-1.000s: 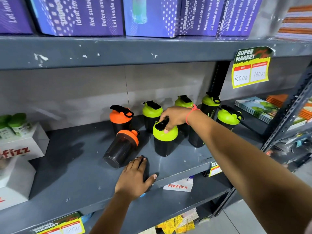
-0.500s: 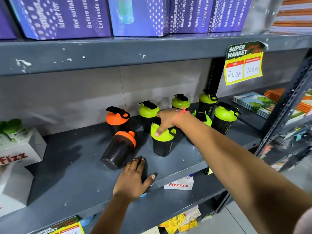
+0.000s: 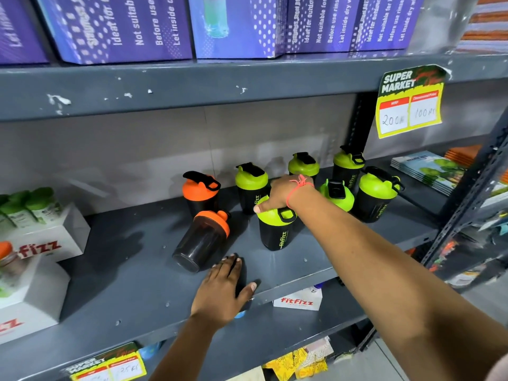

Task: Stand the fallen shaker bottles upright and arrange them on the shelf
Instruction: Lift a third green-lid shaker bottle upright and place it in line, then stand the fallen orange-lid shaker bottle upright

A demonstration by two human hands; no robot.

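At the far left of the grey shelf (image 3: 132, 273), white Fitfizz boxes (image 3: 41, 243) crowded the end, leaving a wide bare stretch of board before the bottles. An orange-lidded shaker (image 3: 202, 192) stood upright near the back wall, and just in front of it a second orange-lidded shaker bottle (image 3: 199, 242) lay tipped on its side, base toward the front edge. The left hand (image 3: 220, 294) rested flat beside that base, fingers spread and holding nothing, thumb at the shelf lip. To the right, the right hand (image 3: 281, 195) gripped the lid of an upright green-lidded shaker (image 3: 276, 232), fingers curled over its top. More green-lidded bottles (image 3: 376, 193) stood clustered behind and to the right, close together. Past them, a black upright post (image 3: 357, 133) and a stack of booklets (image 3: 428, 170) closed off the right end. A yellow price tag (image 3: 411, 103) hung from the shelf above.
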